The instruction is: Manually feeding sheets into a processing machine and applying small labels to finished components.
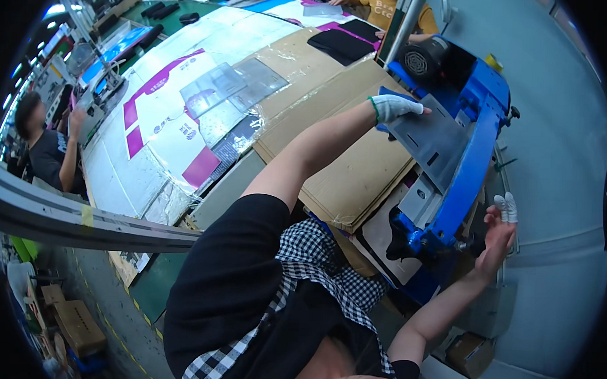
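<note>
My left hand [398,109], in a white glove with a green cuff, reaches over the far left edge of a grey metal plate [429,137] on a blue machine [477,152]. Its fingers are pressed together around a flat dark blue piece [395,92], most of which the hand hides. Held up at the machine's right side is my right hand [499,233], with white covers on some fingers. Those fingers are apart, with nothing seen in them. Close to it sits a dark knob [474,245] at the machine's near end.
Brown cardboard [357,171] covers the table left of the machine. Clear plastic sheets [233,87] and black pieces [345,42] lie farther off. A metal rail [88,215] crosses at left. Other people work at the far side [403,12] and left [47,147]. A box [470,352] stands low right.
</note>
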Motion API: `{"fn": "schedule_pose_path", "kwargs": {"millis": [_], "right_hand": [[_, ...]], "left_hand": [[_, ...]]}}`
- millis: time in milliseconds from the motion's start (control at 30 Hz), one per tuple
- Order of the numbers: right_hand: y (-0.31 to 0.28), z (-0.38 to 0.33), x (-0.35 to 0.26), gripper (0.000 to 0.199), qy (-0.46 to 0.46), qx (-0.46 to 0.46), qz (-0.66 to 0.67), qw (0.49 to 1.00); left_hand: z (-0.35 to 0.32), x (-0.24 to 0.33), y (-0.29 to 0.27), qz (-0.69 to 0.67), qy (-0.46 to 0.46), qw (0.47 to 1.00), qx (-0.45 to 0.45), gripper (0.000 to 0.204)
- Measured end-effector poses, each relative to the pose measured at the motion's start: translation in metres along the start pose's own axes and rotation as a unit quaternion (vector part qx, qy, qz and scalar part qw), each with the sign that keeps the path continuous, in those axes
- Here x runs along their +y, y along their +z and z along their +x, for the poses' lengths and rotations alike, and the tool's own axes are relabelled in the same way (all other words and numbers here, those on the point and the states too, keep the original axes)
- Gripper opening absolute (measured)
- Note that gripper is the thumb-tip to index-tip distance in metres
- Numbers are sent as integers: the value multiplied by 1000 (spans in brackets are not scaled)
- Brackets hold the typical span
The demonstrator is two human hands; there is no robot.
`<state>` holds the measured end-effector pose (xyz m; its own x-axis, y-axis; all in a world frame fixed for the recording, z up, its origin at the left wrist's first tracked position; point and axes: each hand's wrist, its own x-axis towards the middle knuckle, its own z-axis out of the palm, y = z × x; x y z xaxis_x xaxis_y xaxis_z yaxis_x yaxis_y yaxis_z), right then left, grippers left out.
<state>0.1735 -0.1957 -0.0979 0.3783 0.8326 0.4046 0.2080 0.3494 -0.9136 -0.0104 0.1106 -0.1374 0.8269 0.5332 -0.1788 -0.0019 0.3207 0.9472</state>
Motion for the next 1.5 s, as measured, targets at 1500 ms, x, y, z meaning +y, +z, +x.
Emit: {"fn": "schedule_pose_path", "kwargs": {"millis": [1500], "right_hand": [[98, -33, -44, 26, -202, 149, -278, 927]], "left_hand": [[-61, -178, 58, 278, 152, 934, 163, 29]]}}
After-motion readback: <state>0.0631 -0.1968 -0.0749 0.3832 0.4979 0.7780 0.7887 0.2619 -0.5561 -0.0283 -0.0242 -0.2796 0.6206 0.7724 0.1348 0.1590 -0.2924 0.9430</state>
